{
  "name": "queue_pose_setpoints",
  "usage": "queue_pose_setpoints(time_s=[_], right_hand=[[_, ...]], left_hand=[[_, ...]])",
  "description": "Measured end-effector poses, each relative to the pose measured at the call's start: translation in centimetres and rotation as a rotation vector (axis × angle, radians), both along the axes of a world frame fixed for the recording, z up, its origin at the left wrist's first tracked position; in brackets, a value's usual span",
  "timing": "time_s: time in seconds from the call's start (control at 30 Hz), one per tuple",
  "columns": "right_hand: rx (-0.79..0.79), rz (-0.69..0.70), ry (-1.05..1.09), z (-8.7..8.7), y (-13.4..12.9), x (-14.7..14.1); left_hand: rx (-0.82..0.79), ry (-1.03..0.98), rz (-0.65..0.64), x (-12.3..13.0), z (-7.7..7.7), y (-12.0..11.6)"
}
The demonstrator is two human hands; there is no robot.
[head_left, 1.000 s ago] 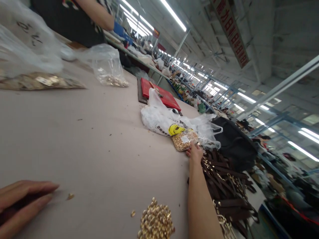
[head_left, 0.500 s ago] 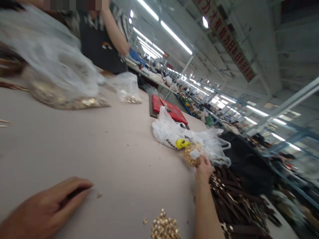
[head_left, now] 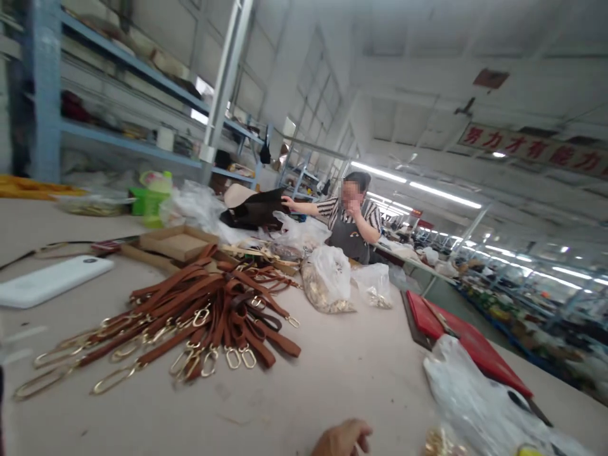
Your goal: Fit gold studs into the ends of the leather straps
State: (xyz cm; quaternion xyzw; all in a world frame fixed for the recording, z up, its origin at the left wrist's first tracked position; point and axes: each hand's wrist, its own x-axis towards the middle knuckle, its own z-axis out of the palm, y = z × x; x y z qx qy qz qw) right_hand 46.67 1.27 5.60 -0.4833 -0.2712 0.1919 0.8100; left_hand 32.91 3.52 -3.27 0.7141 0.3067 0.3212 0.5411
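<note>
My left hand (head_left: 341, 438) is at the bottom edge, low over the table (head_left: 361, 373). Its fingers are loosely bent and a little apart, and I see nothing in them. Only the hand's upper part shows. My right hand is outside the picture. Right of my left hand, a clear bag of small gold metal pieces (head_left: 443, 443) is cut off by the bottom edge. A white plastic bag (head_left: 468, 389) lies beside it. Farther left spreads a heap of brown leather straps (head_left: 223, 310) with gold clasps and oval rings.
A bag of gold parts (head_left: 327, 282) and a smaller bag (head_left: 374, 286) stand mid-table. A red folder-like item (head_left: 468, 339) lies right. At left are a white phone-like slab (head_left: 54, 282), a cardboard tray (head_left: 178, 244) and a green bottle (head_left: 154, 199). Across the table is a person (head_left: 354, 231).
The view has swung left, bringing in the strap heap, shelves and co-worker. My right hand, earlier on the bag of gold pieces, has left the picture. My left hand now appears lower, near the middle.
</note>
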Motion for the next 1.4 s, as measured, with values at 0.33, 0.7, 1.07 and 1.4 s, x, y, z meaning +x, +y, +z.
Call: queue_pose_setpoints(time_s=[0.33,0.7,1.07,1.4], right_hand=[[-0.245,0.248,0.008,-3.6,-4.4,-5.7],[-0.27,0.366,0.014,-6.3,-3.7,-5.8],[-0.338,0.386,-0.096,-7.0,-3.7,-5.7],[-0.369,0.388,-0.139,-7.1,-4.1,-5.6]], left_hand=[[-0.361,-0.49,-0.194,-7.1,4.1,0.0],[-0.504,-0.647,-0.072,-7.2,4.9,0.5],[-0.452,-0.541,0.146,-8.0,5.1,2.0],[-0.581,-0.592,0.14,-8.6,4.8,3.0]])
